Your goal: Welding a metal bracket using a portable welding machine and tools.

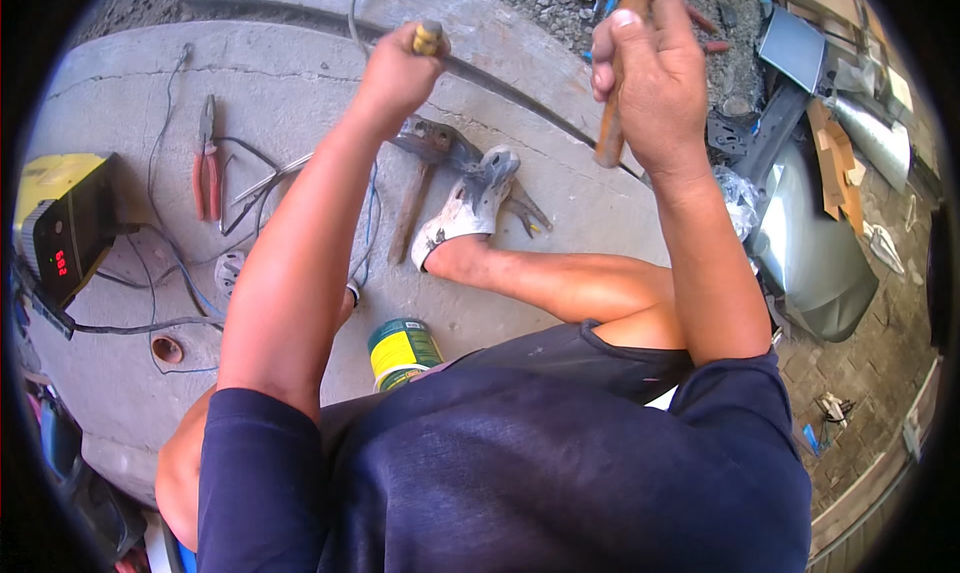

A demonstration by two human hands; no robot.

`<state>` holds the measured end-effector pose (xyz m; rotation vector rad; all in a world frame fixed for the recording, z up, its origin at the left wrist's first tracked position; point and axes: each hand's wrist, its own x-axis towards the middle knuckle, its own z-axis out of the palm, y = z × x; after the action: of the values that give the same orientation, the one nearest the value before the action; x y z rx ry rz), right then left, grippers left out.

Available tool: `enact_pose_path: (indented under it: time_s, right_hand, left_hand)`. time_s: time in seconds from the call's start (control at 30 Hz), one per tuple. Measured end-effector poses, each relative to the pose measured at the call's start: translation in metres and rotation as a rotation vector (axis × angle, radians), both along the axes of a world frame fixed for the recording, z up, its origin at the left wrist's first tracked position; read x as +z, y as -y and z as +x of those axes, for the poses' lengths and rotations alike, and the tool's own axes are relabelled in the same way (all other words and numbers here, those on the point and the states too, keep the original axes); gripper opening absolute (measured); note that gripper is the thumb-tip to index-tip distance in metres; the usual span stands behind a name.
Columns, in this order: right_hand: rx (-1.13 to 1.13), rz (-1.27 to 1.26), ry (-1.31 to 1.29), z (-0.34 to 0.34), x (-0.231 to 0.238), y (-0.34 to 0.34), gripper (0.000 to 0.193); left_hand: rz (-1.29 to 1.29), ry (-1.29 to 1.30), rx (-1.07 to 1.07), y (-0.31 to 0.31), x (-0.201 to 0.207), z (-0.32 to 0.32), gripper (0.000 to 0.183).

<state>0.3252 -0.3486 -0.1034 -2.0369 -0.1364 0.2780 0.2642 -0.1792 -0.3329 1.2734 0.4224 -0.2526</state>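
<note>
My left hand (398, 81) is closed around a tool with a yellow-and-dark handle (428, 39). Only the handle's butt shows above the fist; its working end is hidden. Up at the right, my right hand (652, 83) grips a brown wooden handle (609, 138), its thumb laid along the wood. The handle's upper end leaves the picture, so any head on it is out of sight. A dark rod or strip (540, 110) runs over the concrete between the two hands.
Near my white clog (470, 201) lie a hammer (412, 203) and pliers (525, 211). Red-handled pliers (207, 168), cables and a yellow-black machine (65, 228) with a lit display are at left. A green-yellow can (403, 348) stands near my leg; metal panels (815, 243) lie right.
</note>
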Motion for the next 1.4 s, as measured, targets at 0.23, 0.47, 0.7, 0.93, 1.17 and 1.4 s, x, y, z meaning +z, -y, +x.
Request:
enact_pose_path:
  time_s: [0.23, 0.47, 0.7, 0.93, 1.17, 1.4]
  right_hand:
    - [0.024, -0.141, -0.278, -0.009, 0.012, 0.022, 0.044]
    - [0.077, -0.134, -0.315, -0.024, 0.009, 0.016, 0.044]
    - [0.134, -0.119, -0.318, -0.027, 0.008, 0.012, 0.041]
    - [0.196, -0.174, -0.278, -0.025, 0.009, 0.001, 0.037]
    - [0.255, -0.171, -0.184, -0.022, 0.01, -0.007, 0.035]
    - [0.326, -0.246, -0.161, -0.025, -0.002, -0.008, 0.037]
  left_hand:
    - [-0.1, -0.005, 0.031, -0.012, 0.035, 0.012, 0.019]
    - [-0.051, 0.055, 0.108, -0.004, 0.01, -0.005, 0.019]
    - [-0.13, 0.065, 0.124, -0.007, 0.012, -0.005, 0.02]
    - [-0.074, 0.043, 0.094, -0.003, 0.017, -0.008, 0.021]
    - [-0.086, 0.083, 0.093, -0.005, 0.015, -0.013, 0.02]
    - [-0.118, 0.054, 0.091, -0.008, 0.014, -0.008, 0.019]
